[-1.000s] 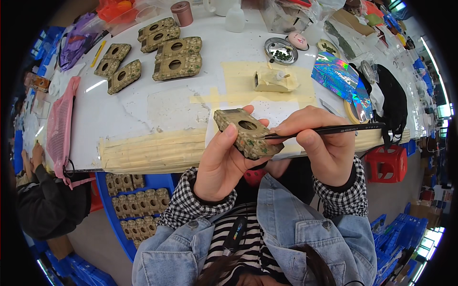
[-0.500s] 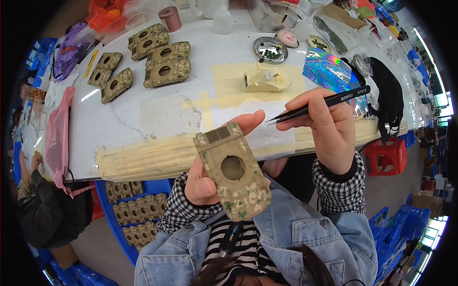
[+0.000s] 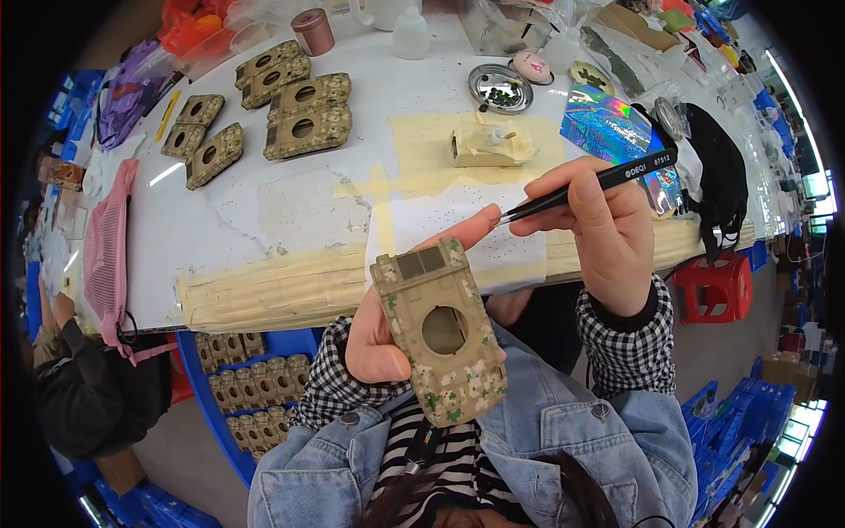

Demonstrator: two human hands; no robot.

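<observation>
My left hand [image 3: 400,317] holds a tan camouflage model tank hull [image 3: 440,330] with a round hole in its top, raised close to my chest and tilted upright. My right hand [image 3: 607,233] grips black tweezers [image 3: 581,187] whose tip points left, near my left index fingertip above the hull. On the white table beyond sits a pale tan turret [image 3: 488,145] on masking tape.
Several finished camouflage hulls [image 3: 282,106] lie at the table's far left. A metal dish [image 3: 499,88], a holographic sheet [image 3: 616,132] and bottles stand behind. A blue crate [image 3: 238,387] of hulls sits below the table edge. Another person [image 3: 88,387] sits at the left.
My left hand has brought the hull from the table edge toward me and turned it upright. My right hand lifted the tweezers off it.
</observation>
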